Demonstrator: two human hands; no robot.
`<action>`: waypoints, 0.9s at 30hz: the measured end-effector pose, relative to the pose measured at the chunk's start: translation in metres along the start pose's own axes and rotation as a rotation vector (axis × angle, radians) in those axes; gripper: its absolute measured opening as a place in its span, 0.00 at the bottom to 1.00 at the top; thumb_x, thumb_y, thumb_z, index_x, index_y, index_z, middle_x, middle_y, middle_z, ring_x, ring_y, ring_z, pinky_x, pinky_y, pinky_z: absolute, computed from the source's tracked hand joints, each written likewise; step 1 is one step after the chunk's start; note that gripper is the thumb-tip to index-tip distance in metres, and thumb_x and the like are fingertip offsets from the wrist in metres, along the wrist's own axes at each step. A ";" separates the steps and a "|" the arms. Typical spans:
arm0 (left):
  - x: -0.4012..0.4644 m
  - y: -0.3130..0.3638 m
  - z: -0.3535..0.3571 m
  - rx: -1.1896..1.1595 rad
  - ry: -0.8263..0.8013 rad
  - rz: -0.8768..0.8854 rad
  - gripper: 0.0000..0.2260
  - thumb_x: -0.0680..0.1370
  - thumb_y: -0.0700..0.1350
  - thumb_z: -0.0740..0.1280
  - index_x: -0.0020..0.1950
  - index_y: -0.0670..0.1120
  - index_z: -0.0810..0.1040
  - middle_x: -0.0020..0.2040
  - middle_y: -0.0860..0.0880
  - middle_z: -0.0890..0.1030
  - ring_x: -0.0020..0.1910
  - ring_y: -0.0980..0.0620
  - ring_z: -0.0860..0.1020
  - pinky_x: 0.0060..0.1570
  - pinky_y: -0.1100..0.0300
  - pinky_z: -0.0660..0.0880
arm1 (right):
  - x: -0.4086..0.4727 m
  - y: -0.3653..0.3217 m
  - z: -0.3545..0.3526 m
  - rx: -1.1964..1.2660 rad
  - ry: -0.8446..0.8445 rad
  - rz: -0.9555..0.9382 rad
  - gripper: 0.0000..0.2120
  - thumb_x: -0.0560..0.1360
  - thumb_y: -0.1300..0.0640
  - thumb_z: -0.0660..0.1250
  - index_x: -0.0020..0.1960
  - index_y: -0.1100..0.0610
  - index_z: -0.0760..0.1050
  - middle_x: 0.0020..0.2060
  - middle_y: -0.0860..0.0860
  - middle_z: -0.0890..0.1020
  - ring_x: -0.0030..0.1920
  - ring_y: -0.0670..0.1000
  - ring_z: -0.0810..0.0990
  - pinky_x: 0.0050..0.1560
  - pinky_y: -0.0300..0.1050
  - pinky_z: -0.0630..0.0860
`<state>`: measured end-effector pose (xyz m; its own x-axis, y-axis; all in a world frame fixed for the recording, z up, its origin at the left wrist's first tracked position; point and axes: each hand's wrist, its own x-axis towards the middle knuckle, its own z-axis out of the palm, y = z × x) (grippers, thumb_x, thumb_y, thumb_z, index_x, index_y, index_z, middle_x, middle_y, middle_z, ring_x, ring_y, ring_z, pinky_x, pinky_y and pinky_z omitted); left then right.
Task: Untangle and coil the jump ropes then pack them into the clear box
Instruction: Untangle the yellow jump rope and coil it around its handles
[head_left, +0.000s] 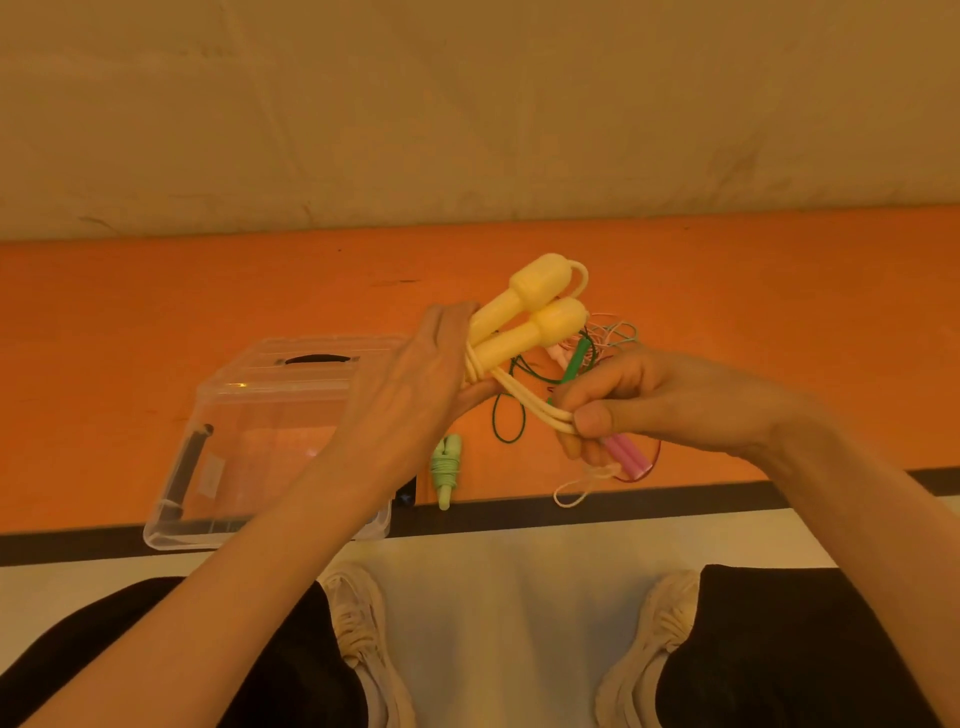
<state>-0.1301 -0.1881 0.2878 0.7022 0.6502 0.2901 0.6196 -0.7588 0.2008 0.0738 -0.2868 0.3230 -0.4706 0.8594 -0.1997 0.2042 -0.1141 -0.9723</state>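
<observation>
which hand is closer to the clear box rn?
Left. The left hand, holding the yellow jump rope handles, sits over the clear box's right end. The right hand pinches the yellow cord well off to the box's right.

Left hand (415, 374): seen from the back; fingertips hidden behind the yellow handles (524, 322), grip not fully readable.
Yellow handles: lower ends covered by the left hand.
Clear box (208, 447): right side blocked by the left forearm; contents unclear through the glare.
Pink handles (626, 454): upper parts concealed inside the right hand (623, 400).
Green handle (576, 361): lower end lost behind the right hand's fingers.
Thin cords (610, 335): a tangle too fine to trace.
Forearms, knees, shoes: cut off by the bottom edge.
</observation>
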 end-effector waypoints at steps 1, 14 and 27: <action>0.000 0.002 0.002 0.020 -0.005 -0.002 0.34 0.71 0.65 0.53 0.68 0.44 0.69 0.56 0.44 0.77 0.38 0.41 0.79 0.26 0.55 0.68 | 0.001 -0.001 0.002 -0.012 -0.001 0.000 0.09 0.74 0.52 0.64 0.42 0.51 0.82 0.35 0.52 0.80 0.38 0.44 0.78 0.47 0.35 0.72; 0.000 -0.009 -0.006 0.031 0.041 -0.018 0.29 0.73 0.62 0.51 0.63 0.43 0.73 0.51 0.46 0.77 0.32 0.44 0.77 0.24 0.53 0.70 | -0.018 -0.009 -0.005 -0.026 0.202 0.086 0.09 0.73 0.54 0.66 0.46 0.57 0.84 0.32 0.53 0.82 0.36 0.60 0.80 0.46 0.51 0.79; -0.003 -0.024 -0.009 0.130 0.021 0.028 0.25 0.75 0.62 0.53 0.59 0.44 0.74 0.46 0.47 0.77 0.27 0.50 0.69 0.22 0.59 0.66 | -0.049 -0.026 -0.033 -0.349 0.712 -0.074 0.07 0.70 0.52 0.68 0.41 0.53 0.84 0.27 0.55 0.77 0.26 0.43 0.66 0.27 0.30 0.62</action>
<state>-0.1502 -0.1721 0.2907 0.7136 0.6265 0.3135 0.6407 -0.7647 0.0697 0.1200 -0.3094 0.3626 0.1442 0.9840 0.1047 0.5064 0.0175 -0.8621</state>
